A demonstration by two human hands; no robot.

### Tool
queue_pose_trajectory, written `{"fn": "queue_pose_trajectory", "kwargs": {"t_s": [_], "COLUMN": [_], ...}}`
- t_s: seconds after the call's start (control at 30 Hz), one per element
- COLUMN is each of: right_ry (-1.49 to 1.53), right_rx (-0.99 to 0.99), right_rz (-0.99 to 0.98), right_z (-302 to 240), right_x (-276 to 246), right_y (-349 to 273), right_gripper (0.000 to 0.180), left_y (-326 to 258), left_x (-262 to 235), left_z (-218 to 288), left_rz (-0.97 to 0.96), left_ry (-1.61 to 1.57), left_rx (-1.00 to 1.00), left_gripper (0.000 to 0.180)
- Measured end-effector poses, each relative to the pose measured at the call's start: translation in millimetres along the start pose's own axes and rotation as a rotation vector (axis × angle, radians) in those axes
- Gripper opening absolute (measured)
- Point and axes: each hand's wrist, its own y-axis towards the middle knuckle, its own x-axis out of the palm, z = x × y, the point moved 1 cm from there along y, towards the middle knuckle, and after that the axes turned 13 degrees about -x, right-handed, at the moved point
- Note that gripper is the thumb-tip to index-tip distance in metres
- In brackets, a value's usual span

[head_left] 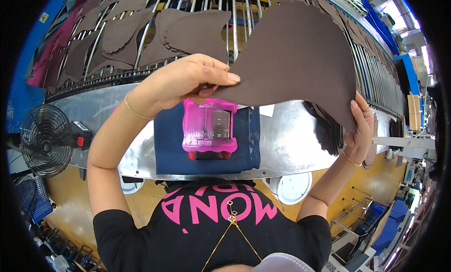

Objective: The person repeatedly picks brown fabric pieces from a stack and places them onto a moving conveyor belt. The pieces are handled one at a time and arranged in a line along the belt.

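Note:
A large curved piece of dark brown sheet material (296, 56) is held up in front of me, over the metal table. My left hand (195, 79) pinches its narrow left corner between thumb and fingers. At the lower right corner, my right hand (361, 124) grips it with fingers on the front. Behind and below that corner, a stack of similar dark pieces (326, 129) shows partly, close to my right hand. More brown cut pieces (192, 32) lie overlapping on the rack of metal rods beyond the table.
A pink translucent case (204, 126) rests on a dark blue mat (174, 150) on the metal table (282, 145). To the left stands a black fan (47, 140). Metal rods (235, 32) form the rack along the far side. A white bucket (293, 187) sits below the near edge.

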Motion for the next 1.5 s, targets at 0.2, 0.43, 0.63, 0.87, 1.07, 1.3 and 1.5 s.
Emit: {"fn": "queue_pose_trajectory", "kwargs": {"t_s": [0.2,0.43,0.63,0.87,1.07,1.3,1.5], "right_ry": [0.029,-0.029,-0.215,-0.720,-1.031,-1.774,-1.691], "right_rx": [0.073,0.135,0.324,0.241,-0.171,-0.044,0.325], "right_rz": [-0.134,-0.133,-0.150,-0.336,-0.167,0.357,0.498], "right_z": [30,106,198,252,164,126,129], "right_x": [32,28,14,-13,26,-154,-164], "right_y": [46,118,170,187,140,4,-41], "right_gripper": [0.033,0.036,0.031,0.035,0.047,0.042,0.058], "left_y": [-8,-41,-73,-79,-73,-45,-24], "left_x": [-24,-55,-72,-79,-69,-78,-65], "left_z": [-7,-13,-46,-73,-79,-86,-76], "left_rz": [0.298,0.824,0.954,0.964,0.957,0.835,0.725], "left_ry": [-0.141,-0.105,-0.170,-0.227,-0.219,-0.216,-0.183], "left_rx": [0.134,0.528,0.485,0.426,0.411,0.437,0.416], "left_gripper": [0.028,0.047,0.046,0.046,0.046,0.046,0.047]}}
